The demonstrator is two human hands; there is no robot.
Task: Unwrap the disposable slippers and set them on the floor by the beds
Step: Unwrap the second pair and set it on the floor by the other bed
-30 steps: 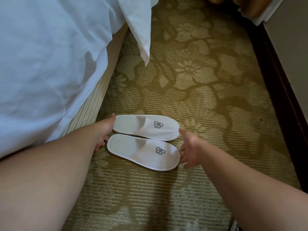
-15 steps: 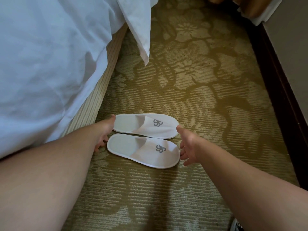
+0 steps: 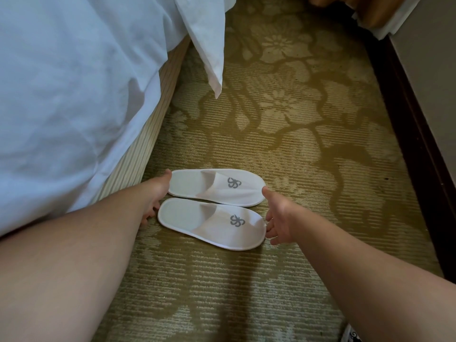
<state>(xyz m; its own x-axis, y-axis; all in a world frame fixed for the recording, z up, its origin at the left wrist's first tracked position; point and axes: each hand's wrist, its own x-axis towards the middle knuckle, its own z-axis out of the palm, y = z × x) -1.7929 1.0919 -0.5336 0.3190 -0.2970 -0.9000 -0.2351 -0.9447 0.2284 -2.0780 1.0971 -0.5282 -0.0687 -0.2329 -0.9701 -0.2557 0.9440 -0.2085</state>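
Note:
Two white disposable slippers with grey logos lie flat side by side on the patterned carpet beside the bed, toes pointing right. The far slipper [image 3: 217, 187] is nearer the bed base; the near slipper [image 3: 212, 223] lies just below it. My left hand [image 3: 158, 193] rests at their heel ends, thumb touching the far slipper's heel, fingers partly hidden beneath the wrist. My right hand [image 3: 278, 213] is spread at the toe ends, fingertips touching the near slipper's toe. No wrapper is visible.
The bed [image 3: 74, 95] with white bedding fills the left, and a sheet corner [image 3: 212, 58] hangs over the striped bed base [image 3: 148, 134]. A dark skirting board [image 3: 414, 144] and wall run along the right. Olive floral carpet [image 3: 296, 119] lies between them.
My right hand has shifted slightly left toward the slippers' toes, nudging the far slipper a little. My left hand has stayed at the heels.

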